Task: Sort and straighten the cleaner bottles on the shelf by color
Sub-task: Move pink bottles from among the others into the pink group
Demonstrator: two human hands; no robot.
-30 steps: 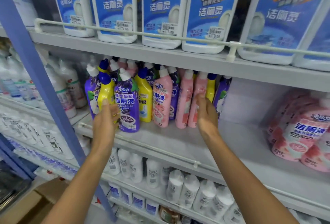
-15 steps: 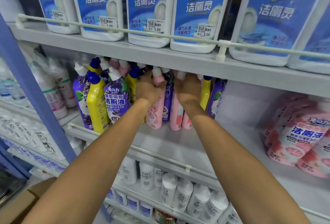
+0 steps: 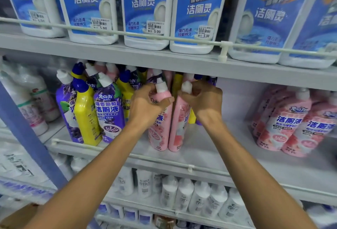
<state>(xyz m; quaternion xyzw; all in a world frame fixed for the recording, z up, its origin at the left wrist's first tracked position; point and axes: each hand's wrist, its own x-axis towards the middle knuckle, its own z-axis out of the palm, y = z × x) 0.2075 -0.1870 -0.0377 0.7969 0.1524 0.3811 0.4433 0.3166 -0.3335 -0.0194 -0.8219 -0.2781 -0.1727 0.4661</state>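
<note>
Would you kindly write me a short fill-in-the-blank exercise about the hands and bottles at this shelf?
The left hand grips a ____ bottle by its neck.
The right hand grips a second bottle just under its ____ cap.
The front yellow bottle has a ____ top.
The big blue-labelled jugs stand on the shelf ____ the hands.
Missing words: pink; white; blue; above.

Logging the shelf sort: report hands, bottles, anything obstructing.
Left hand grips left pink bottle by the neck. Right hand grips right pink bottle. Yellow bottle, purple bottle crowd the left.
</note>
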